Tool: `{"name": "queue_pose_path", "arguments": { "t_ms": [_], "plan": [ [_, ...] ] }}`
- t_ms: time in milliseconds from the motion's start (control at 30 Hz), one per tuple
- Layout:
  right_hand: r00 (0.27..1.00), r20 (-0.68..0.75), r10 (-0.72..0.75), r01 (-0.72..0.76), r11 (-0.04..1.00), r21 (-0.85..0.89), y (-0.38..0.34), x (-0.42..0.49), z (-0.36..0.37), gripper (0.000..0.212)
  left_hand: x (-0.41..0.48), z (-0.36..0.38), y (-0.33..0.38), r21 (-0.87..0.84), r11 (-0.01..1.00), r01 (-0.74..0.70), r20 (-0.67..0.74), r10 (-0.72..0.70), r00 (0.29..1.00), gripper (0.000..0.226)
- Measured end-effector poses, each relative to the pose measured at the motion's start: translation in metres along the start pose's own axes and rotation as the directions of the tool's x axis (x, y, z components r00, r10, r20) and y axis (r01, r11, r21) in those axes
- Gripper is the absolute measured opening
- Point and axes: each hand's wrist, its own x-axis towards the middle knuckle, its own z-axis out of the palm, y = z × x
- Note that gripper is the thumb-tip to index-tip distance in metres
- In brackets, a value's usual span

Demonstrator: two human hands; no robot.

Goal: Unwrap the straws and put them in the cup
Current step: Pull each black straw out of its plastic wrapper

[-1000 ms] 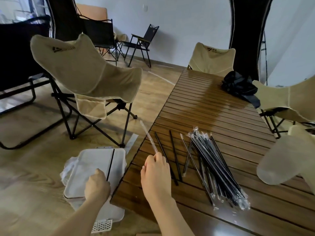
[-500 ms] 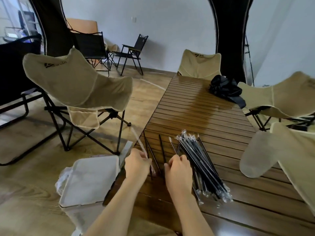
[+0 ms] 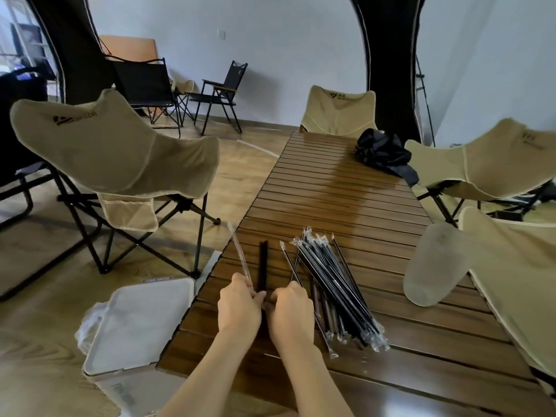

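Note:
Two unwrapped black straws [image 3: 263,266] lie side by side on the slatted wooden table [image 3: 346,191], pointing away from me. My left hand [image 3: 240,305] pinches an empty clear wrapper [image 3: 238,254] that sticks up and away, and its fingers touch the near ends of the black straws. My right hand [image 3: 290,308] is curled right beside it, its fingertips gripping the same straw ends. One wrapped straw [image 3: 288,261] lies just past my right hand. A pile of several wrapped straws [image 3: 331,284] lies to the right. No cup is in view.
A white lidded bin [image 3: 138,320] with a plastic liner stands on the floor at the table's left edge. Beige folding chairs [image 3: 114,149] ring the table, one chair back [image 3: 481,266] overhanging its right side. A black cloth bundle [image 3: 382,152] lies at the far end.
My left hand left the bin lid and came to the table. The wrapper went from my right hand to my left. The two loose black straws have been drawn together between my hands.

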Motion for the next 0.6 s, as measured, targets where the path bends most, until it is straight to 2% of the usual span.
{"name": "queue_pose_path", "arguments": {
  "t_ms": [67,200,367,433,600],
  "plan": [
    [0.999,-0.046,0.027,-0.027,1.0,-0.007,0.003,0.0,-0.003,0.021,-0.001,-0.002,0.0,0.011,1.0,-0.005,0.005,0.005,1.0,0.029],
    [0.971,-0.182,0.158,-0.179,0.978,-0.105,0.02,0.003,-0.016,0.029,-0.004,-0.007,0.006,0.098,0.994,-0.048,0.017,0.047,0.999,0.025],
    [0.966,-0.06,0.25,-0.257,0.953,-0.16,0.034,0.0,-0.021,0.024,-0.01,-0.013,0.028,0.227,0.97,-0.081,0.08,0.065,0.995,0.012],
    [0.964,-0.03,0.264,-0.266,0.956,-0.126,0.032,-0.002,-0.025,0.018,-0.014,-0.014,0.038,0.205,0.978,-0.032,0.125,0.007,0.992,0.012],
    [0.953,-0.098,0.286,-0.285,0.958,0.026,0.03,-0.002,-0.047,0.015,-0.035,-0.001,0.054,0.001,0.995,0.095,0.179,-0.093,0.979,0.025]
  ]
}}
